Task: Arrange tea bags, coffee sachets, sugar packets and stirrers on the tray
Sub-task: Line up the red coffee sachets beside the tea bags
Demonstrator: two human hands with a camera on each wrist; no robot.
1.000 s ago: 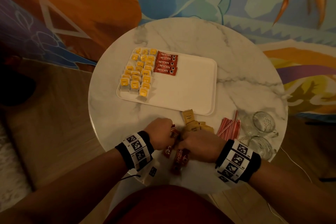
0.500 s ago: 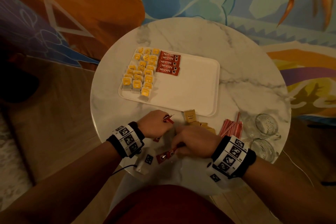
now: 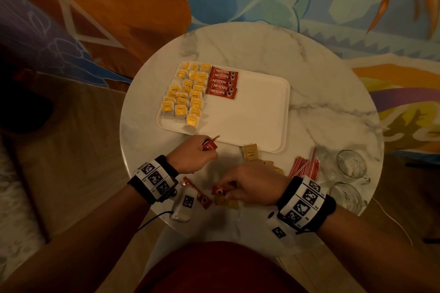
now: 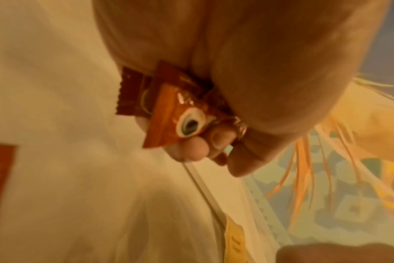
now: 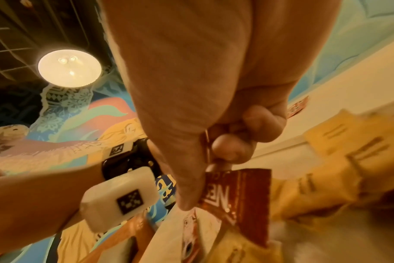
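A white tray (image 3: 250, 114) lies on the round marble table, with several yellow tea bags (image 3: 185, 95) at its left end and a column of red coffee sachets (image 3: 222, 82) beside them. My left hand (image 3: 197, 153) hovers by the tray's near edge, gripping a few red coffee sachets (image 4: 169, 113). My right hand (image 3: 247, 185) pinches one red coffee sachet (image 3: 220, 191) just above the table. Another red sachet (image 3: 197, 194) lies loose near my left wrist. Brown sugar packets (image 3: 250, 152) and red-striped stirrers (image 3: 306, 165) lie right of my hands.
Two empty glass mugs (image 3: 350, 164) stand at the table's right edge. A brown sugar packet (image 3: 228, 202) lies under my right hand. The table's near rim (image 3: 214, 233) sits close to my body.
My left hand lifted away from the pile toward the tray with sachets in its grip. My right hand has picked one sachet off the table.
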